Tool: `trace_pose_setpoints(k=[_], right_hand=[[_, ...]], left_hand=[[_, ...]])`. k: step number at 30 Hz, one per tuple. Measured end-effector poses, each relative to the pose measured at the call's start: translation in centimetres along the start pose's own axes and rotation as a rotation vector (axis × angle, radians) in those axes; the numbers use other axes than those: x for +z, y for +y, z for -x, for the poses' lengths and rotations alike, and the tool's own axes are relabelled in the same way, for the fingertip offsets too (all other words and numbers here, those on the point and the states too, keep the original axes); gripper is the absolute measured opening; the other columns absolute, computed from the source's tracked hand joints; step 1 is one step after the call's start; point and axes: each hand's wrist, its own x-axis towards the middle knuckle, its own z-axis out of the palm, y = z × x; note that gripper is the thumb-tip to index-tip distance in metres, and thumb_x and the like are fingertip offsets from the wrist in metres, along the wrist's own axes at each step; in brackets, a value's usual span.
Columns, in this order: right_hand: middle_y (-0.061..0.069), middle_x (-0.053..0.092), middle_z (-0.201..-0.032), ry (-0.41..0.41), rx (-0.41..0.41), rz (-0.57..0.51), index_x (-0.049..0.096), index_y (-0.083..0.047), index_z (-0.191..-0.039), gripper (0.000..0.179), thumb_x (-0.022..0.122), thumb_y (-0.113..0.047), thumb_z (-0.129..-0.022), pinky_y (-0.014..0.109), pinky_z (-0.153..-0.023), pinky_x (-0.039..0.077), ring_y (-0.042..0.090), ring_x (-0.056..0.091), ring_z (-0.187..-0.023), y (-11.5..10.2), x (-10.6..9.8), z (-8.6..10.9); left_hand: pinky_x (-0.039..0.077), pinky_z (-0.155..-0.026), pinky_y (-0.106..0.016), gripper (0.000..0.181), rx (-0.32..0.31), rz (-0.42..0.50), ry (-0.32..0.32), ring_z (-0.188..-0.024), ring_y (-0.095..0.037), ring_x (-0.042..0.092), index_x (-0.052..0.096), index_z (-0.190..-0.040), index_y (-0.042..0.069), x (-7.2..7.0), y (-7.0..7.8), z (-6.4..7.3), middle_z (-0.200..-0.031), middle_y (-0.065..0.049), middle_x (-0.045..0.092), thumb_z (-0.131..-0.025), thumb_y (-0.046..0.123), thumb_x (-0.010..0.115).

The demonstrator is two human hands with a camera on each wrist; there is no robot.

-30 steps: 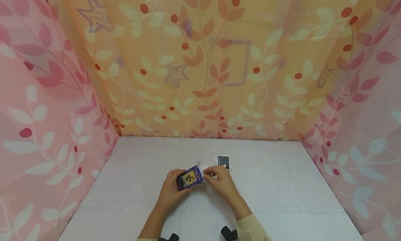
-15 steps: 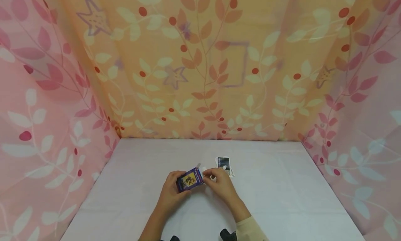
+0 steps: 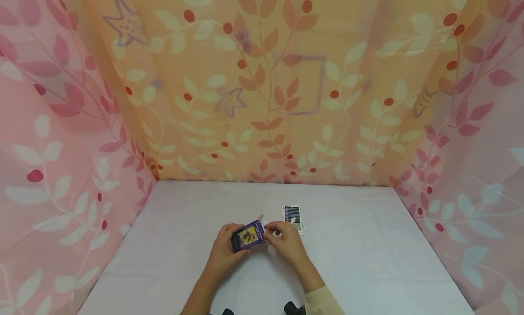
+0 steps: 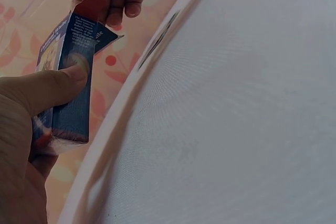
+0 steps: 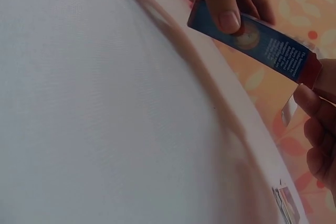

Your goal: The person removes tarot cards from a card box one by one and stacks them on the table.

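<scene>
A blue card box [image 3: 249, 235] with a yellow picture on its front is held tilted above the table, near the middle of the head view. My left hand [image 3: 223, 249] grips its lower end, the thumb pressing a narrow side in the left wrist view. At the opposite end, my right hand [image 3: 291, 243] pinches the box's opened top, where a red flap [image 5: 311, 72] stands out. A blue side flap [image 4: 107, 36] sticks out there too. Behind my right hand lies a small pile of cards [image 3: 292, 213], the top one dark and striped with a white border.
A white cloth covers the table [image 3: 368, 260]. Flowered curtains rise along its back [image 3: 352, 137] and both sides. Dark wrist straps show at the bottom of the head view.
Less of the white flap shows at the box's top, as my right fingers press closer to it. My left hand keeps its grip, and the card pile stays in place.
</scene>
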Motion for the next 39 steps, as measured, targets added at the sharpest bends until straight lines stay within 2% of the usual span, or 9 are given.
trace_pose_setpoints(k=[7,13,22,29,39], right_hand=[[-0.012,0.069,-0.089,-0.023,0.068,0.015,0.077,-0.018,-0.104,0.017,0.079,-0.017,-0.087,0.026,-0.077,0.047,0.015,0.059,-0.088,-0.03,0.13,-0.04],[-0.013,0.067,-0.086,-0.022,0.102,0.008,0.077,-0.018,-0.103,0.017,0.079,-0.016,-0.087,0.025,-0.074,0.047,0.015,0.059,-0.085,0.0,0.31,0.05],[-0.013,0.067,-0.086,-0.016,0.1,0.022,0.077,-0.02,-0.105,0.017,0.079,-0.022,-0.089,0.024,-0.072,0.047,0.01,0.056,-0.083,0.22,0.41,-0.06],[-0.01,0.068,-0.084,0.0,0.086,0.03,0.076,-0.017,-0.104,0.017,0.08,-0.017,-0.087,0.024,-0.069,0.049,0.008,0.057,-0.079,0.26,0.23,-0.18],[-0.01,0.07,-0.084,0.01,0.088,0.003,0.076,-0.016,-0.106,0.018,0.079,-0.014,-0.088,0.023,-0.069,0.049,0.007,0.058,-0.077,0.31,-0.15,-0.31]], left_hand=[[0.044,-0.112,-0.049,0.08,0.005,-0.015,0.005,-0.125,-0.015,0.056,0.06,-0.135,0.029,0.04,0.02,0.04,-0.132,0.009,0.055,-0.065,0.011,0.096],[0.045,-0.112,-0.048,0.079,0.003,-0.019,0.001,-0.125,-0.015,0.057,0.06,-0.135,0.029,0.16,-0.16,0.06,-0.132,0.009,0.055,-0.066,0.012,0.096],[0.047,-0.109,-0.05,0.08,0.049,-0.056,0.001,-0.124,-0.019,0.057,0.059,-0.137,0.025,-0.07,-0.38,-0.07,-0.133,0.005,0.056,-0.067,0.015,0.096],[0.046,-0.111,-0.048,0.079,0.019,-0.038,0.003,-0.125,-0.016,0.056,0.06,-0.135,0.03,-0.11,-0.24,-0.05,-0.132,0.009,0.055,-0.067,0.012,0.096],[0.046,-0.111,-0.048,0.078,0.013,-0.037,0.012,-0.125,-0.016,0.056,0.06,-0.134,0.029,-0.1,-0.11,-0.05,-0.132,0.008,0.055,-0.067,0.012,0.096]])
